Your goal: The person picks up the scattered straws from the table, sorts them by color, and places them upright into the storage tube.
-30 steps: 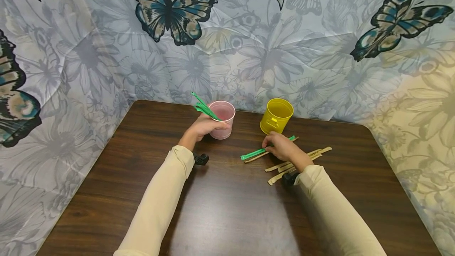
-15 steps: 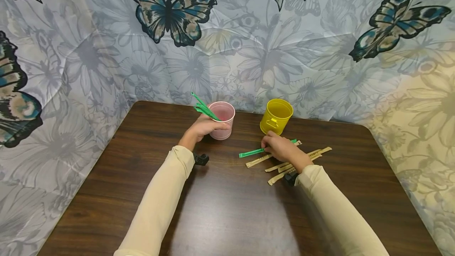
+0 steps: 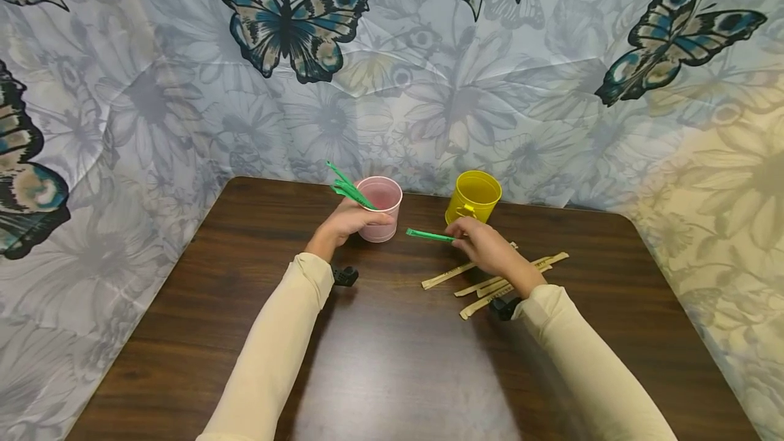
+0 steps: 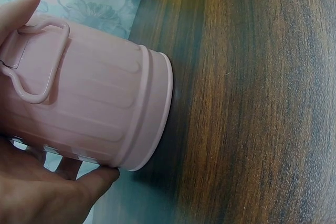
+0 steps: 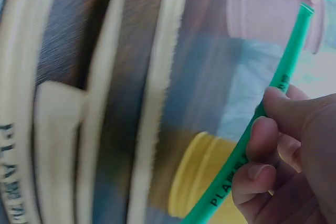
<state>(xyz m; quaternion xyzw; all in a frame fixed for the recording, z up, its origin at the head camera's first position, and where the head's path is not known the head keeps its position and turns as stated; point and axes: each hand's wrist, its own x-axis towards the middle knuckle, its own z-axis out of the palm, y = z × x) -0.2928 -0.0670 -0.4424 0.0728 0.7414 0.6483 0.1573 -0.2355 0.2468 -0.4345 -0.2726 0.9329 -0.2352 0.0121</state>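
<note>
My left hand grips a small pink bucket with a wire handle, standing upright. Several green wrapped straws lean out over its left rim. Between thumb and fingers, my right hand pinches one more green wrapped straw, raised above the table. Its free end points left toward the pink bucket. Dark lettering shows on that green straw in the right wrist view. Just behind the right hand stands a yellow bucket; its inside looks bare from the head view.
Several tan wrapped straws lie slanted on the dark wooden table, under and beside the right wrist. A butterfly-patterned cloth hangs behind the table's back edge.
The green straw, earlier lying by a tan one, has been lifted off the table by my right hand, up and slightly away. The left hand keeps its hold on the pink bucket.
</note>
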